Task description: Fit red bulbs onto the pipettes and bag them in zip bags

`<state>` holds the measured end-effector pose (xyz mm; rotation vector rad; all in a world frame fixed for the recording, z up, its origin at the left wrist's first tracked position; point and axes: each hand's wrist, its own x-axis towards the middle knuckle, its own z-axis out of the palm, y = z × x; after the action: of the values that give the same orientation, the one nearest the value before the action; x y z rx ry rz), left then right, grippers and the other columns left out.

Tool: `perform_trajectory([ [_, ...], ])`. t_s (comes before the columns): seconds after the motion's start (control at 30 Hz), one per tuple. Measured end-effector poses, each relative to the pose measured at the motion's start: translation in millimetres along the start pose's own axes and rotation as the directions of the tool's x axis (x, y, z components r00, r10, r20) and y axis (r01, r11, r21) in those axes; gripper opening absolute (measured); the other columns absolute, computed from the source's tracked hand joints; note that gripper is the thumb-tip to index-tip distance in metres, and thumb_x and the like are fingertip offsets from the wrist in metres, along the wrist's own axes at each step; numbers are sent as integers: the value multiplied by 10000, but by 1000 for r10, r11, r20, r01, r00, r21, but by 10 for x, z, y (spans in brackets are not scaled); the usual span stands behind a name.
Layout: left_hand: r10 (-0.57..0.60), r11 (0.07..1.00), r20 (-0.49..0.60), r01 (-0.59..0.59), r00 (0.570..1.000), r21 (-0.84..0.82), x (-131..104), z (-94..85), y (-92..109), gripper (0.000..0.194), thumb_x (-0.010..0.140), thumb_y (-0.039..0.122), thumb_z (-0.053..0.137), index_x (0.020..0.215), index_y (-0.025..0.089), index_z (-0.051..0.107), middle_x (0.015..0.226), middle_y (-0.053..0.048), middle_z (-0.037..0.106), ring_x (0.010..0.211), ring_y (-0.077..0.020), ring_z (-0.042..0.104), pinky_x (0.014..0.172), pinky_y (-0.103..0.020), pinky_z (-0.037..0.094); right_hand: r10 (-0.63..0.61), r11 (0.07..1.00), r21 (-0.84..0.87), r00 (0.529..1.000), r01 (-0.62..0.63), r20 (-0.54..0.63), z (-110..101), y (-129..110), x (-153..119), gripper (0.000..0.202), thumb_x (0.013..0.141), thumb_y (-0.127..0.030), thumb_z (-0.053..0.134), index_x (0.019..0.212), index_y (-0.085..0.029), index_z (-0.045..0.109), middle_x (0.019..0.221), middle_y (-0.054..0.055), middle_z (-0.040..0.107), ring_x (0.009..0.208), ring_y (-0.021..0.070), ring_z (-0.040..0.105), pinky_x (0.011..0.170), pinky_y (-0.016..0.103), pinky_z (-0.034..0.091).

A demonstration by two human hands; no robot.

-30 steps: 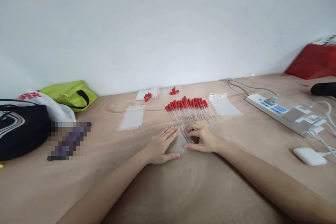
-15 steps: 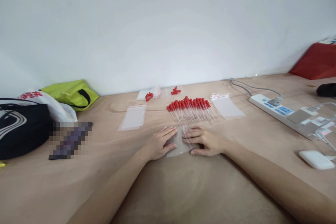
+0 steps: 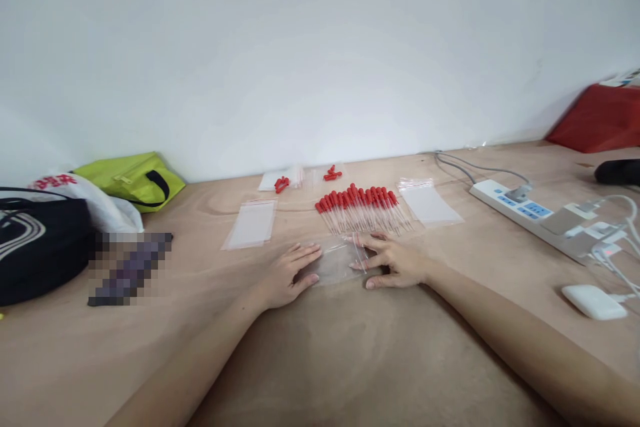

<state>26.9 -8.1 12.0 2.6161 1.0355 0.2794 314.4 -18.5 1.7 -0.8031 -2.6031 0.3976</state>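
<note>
A clear zip bag [image 3: 336, 261] lies flat on the table between my two hands, its red-lined seal towards the right. My left hand [image 3: 289, 275] rests at the bag's left edge, fingers spread. On the seal end lies my right hand [image 3: 396, 263], its fingers apart. Just beyond the bag is a row of several clear droppers with red bulbs [image 3: 357, 200]. One stack of clear bags [image 3: 250, 223] is left of the droppers, another stack [image 3: 431, 203] right of them. Near the wall, small groups of red bulbs [image 3: 281, 183] [image 3: 333, 173] lie on clear bags.
A white power strip [image 3: 530, 213] with plugs and cables and a white charger [image 3: 594, 301] are at the right. A red bag [image 3: 595, 121] stands far right. Green [image 3: 135, 180], white [image 3: 107, 203] and black bags [image 3: 45, 247] sit left, near a blurred dark object [image 3: 133, 270].
My left hand has slid left to the bag's edge, showing more of the bag. My right hand's fingers have spread wider over the seal end. The view has shifted slightly.
</note>
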Motion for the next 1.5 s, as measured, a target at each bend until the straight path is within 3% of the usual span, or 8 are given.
perform_trajectory([
  [0.2,14,999,-20,-15,1000,-38,-11,3,-34,413,862,342,416,1252,211,446,1316,-51,445,1234,-177,378,1051,-383,284,36,988,151,999,-37,9,-72,60,25,332,726,-440,600,993,-252,658,1327,89,414,1133,206,470,945,384,341],
  [0.37,13,1000,-22,-14,1000,-22,-16,23,-51,429,860,368,419,1264,223,428,1331,-49,426,1245,-175,359,1049,-390,281,263,945,233,958,-231,-115,-200,323,204,302,776,-438,526,692,-190,677,805,39,649,758,148,598,704,282,452],
  [0.57,8,1000,-27,-8,1000,-15,-22,26,-41,428,859,369,418,1251,199,446,1325,-64,433,1239,-180,368,1044,-386,291,683,654,104,526,-749,-506,-269,698,801,333,784,-406,483,900,-148,660,835,83,657,785,190,586,694,292,409],
  [0.83,16,999,-48,-17,999,-34,-42,55,-54,425,859,371,433,1254,213,441,1319,-52,442,1229,-178,379,1037,-379,307,791,425,36,352,-905,-501,-168,732,1269,297,761,-388,481,869,-194,678,981,115,622,957,273,536,837,435,325],
  [0.97,20,999,-54,-22,998,-40,-49,70,-70,431,857,375,436,1259,219,436,1321,-51,439,1233,-180,374,1036,-379,308,800,473,258,288,-842,-526,-257,757,1209,250,754,-357,486,811,-173,646,919,110,634,903,257,559,781,394,378],
  [1.13,20,999,-61,-23,998,-47,-37,66,-69,428,858,381,431,1260,233,434,1323,-43,437,1233,-185,374,1033,-388,312,731,676,593,298,-436,-614,-390,705,780,288,769,-443,472,801,-161,525,671,36,598,646,160,584,633,296,442],
  [1.37,-9,1000,-31,8,999,-28,-21,31,-34,425,851,373,436,1252,229,443,1313,-50,449,1233,-192,377,1042,-408,293,814,579,788,193,-208,-547,-41,325,176,358,720,-533,526,777,-188,449,603,-29,546,445,88,492,469,236,413],
  [1.5,-34,999,-28,33,999,-21,-19,28,-28,453,849,374,433,1272,213,411,1326,-57,432,1239,-194,367,1047,-408,282,816,569,814,202,-120,-541,90,236,190,349,717,-526,541,780,-199,438,598,-44,543,448,82,496,472,228,415],
])
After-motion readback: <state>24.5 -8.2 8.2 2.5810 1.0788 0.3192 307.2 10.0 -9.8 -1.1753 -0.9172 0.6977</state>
